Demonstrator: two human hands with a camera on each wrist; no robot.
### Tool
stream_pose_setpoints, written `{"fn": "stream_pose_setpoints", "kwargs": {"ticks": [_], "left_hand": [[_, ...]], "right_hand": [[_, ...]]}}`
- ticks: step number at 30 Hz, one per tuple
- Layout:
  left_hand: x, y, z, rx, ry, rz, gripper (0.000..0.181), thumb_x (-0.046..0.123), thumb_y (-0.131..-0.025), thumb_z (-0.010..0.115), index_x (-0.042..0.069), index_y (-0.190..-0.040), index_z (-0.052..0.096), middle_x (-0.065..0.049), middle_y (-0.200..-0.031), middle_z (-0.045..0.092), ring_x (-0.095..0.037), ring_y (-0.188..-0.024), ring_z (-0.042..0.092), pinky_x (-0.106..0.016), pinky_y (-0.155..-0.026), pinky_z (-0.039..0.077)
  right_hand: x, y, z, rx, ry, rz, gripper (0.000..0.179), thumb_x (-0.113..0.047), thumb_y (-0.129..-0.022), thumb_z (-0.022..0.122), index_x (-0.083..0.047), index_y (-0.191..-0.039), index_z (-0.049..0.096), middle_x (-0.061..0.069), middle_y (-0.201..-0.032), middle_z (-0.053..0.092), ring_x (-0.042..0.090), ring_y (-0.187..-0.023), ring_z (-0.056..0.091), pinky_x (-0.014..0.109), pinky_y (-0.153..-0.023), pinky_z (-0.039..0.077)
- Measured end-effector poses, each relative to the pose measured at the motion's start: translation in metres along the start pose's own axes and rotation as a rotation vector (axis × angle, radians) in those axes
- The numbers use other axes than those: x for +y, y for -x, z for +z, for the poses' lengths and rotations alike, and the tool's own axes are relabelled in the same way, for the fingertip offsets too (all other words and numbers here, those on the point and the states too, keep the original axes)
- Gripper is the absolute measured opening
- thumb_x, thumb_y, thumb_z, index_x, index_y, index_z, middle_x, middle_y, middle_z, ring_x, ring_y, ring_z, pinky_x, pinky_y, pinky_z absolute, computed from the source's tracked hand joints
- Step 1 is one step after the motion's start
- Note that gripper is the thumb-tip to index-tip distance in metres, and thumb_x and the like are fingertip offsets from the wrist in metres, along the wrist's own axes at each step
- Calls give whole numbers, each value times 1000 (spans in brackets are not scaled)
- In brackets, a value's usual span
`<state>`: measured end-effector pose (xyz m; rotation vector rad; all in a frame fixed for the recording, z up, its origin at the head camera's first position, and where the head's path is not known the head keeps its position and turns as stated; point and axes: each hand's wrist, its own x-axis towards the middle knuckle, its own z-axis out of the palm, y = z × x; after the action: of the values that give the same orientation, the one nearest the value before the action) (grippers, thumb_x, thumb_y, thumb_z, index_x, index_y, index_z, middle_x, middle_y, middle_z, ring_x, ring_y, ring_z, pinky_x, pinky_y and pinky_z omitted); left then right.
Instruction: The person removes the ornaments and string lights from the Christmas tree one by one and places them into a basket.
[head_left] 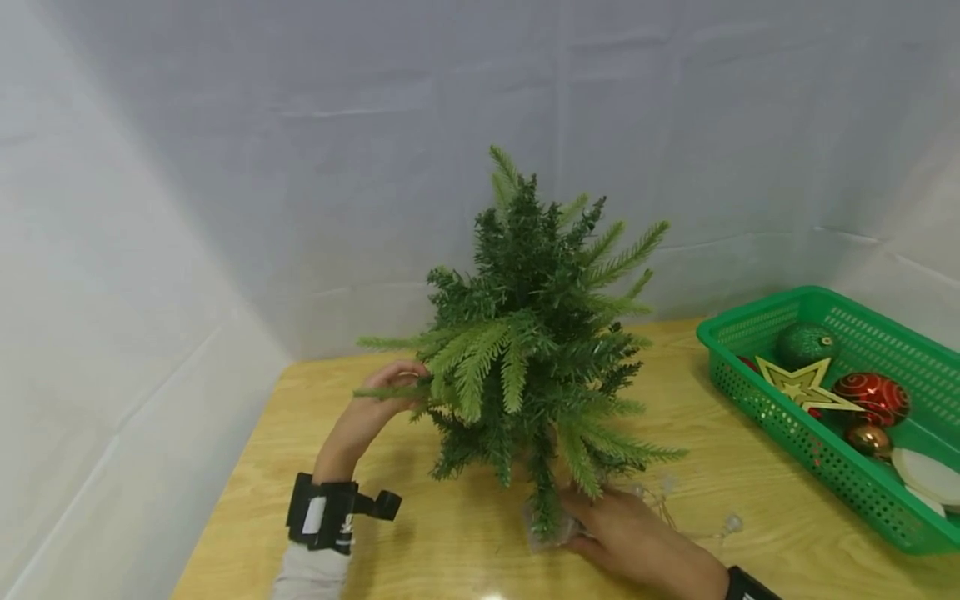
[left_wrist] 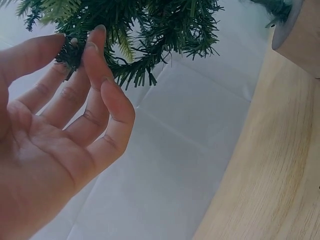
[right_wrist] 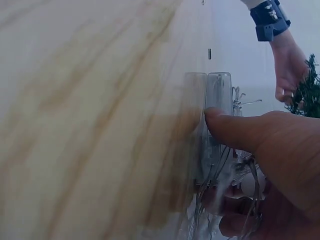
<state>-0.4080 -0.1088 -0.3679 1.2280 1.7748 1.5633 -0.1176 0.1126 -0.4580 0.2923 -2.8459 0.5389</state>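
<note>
A small artificial Christmas tree (head_left: pixel 525 333) stands on the wooden table, dark green with some lighter sprigs. At its left side my left hand (head_left: pixel 382 396) pinches the tip of a branch (left_wrist: pixel 72 52) between thumb and fingers. Low in front of the tree, my right hand (head_left: pixel 630 533) grips a clear plastic box (right_wrist: pixel 220 92), likely the battery case of a light string, down at the tabletop. Thin wires (right_wrist: pixel 220 172) run from it past the fingers. Clear bulbs (head_left: pixel 732 523) of the string lie to the right of that hand. Foliage partly hides the box in the head view.
A green plastic basket (head_left: pixel 757 400) stands on the right side of the table. It holds a gold star (head_left: pixel 802 385), a red bauble (head_left: pixel 873 398), a green bauble (head_left: pixel 798 344), a small copper ball (head_left: pixel 870 439) and white pieces (head_left: pixel 930 477). White sheeting hangs behind.
</note>
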Motion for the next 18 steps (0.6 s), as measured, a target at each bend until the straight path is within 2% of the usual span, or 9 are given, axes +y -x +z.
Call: {"fn": "stream_pose_setpoints", "kwargs": {"ticks": [2,3,5,7,10,11,13,16,18], "left_hand": [[0,1,0,-2,-5,-3,35,16,-96,60,1,-127,54,-15,-129,53,-17,-106,60,-37,-90,51],[0,1,0,-3,-8,-5,35,17,-96,60,1,-127,54,-15,-130,53,-18,-106,60,-37,-90,51],[0,0,1,-7,-11,-4,35,17,-96,60,2,-127,54,-14,-130,54,-18,-104,61,-37,-90,51],[0,0,1,-5,-14,-9,34,13,-95,59,1,-127,53,-16,-132,52,-18,-107,59,-37,-91,50],[1,1,1,6,-10,-21,34,7,-94,58,0,-127,53,-17,-134,49,-16,-111,57,-38,-93,50],[2,1,2,11,-6,-27,35,6,-93,58,0,-127,53,-17,-134,49,-16,-112,57,-39,-93,50],[2,1,2,19,-2,-35,35,5,-92,58,0,-127,53,-17,-134,49,-15,-113,56,-39,-94,49],[3,2,3,20,-4,-34,35,5,-92,58,1,-127,53,-17,-134,49,-15,-114,56,-39,-94,49],[3,2,3,20,-6,-33,35,6,-93,58,1,-127,53,-16,-134,49,-15,-113,55,-39,-93,49]], "right_hand": [[2,4,-3,-67,-29,51,39,-36,-97,58,-16,-130,53,-22,-72,52,7,-66,58,35,-66,53],[2,6,-5,-107,-60,90,45,-39,-98,55,-17,-137,49,-22,-76,58,15,-80,65,42,-74,54],[4,11,-9,-159,-100,156,53,-44,-100,47,-18,-147,42,-10,-95,69,31,-108,62,55,-90,48],[6,16,-13,-162,-128,205,53,-47,-101,43,-18,-145,45,5,-117,66,42,-117,54,55,-89,47],[9,21,-19,-131,-118,226,49,-49,-102,40,-17,-133,59,18,-130,55,38,-116,55,51,-87,49],[11,23,-21,-113,-105,219,49,-49,-101,40,-15,-130,61,17,-129,56,35,-113,57,49,-85,50],[14,24,-24,-80,-97,184,46,-48,-101,43,-13,-126,62,12,-122,58,28,-105,60,42,-78,52],[21,27,-31,-87,-143,177,45,-46,-100,46,-15,-132,56,0,-114,61,13,-95,60,32,-69,50],[25,27,-37,-90,-141,169,32,-42,-100,49,-20,-120,61,-8,-99,59,5,-82,56,27,-61,46]]}}
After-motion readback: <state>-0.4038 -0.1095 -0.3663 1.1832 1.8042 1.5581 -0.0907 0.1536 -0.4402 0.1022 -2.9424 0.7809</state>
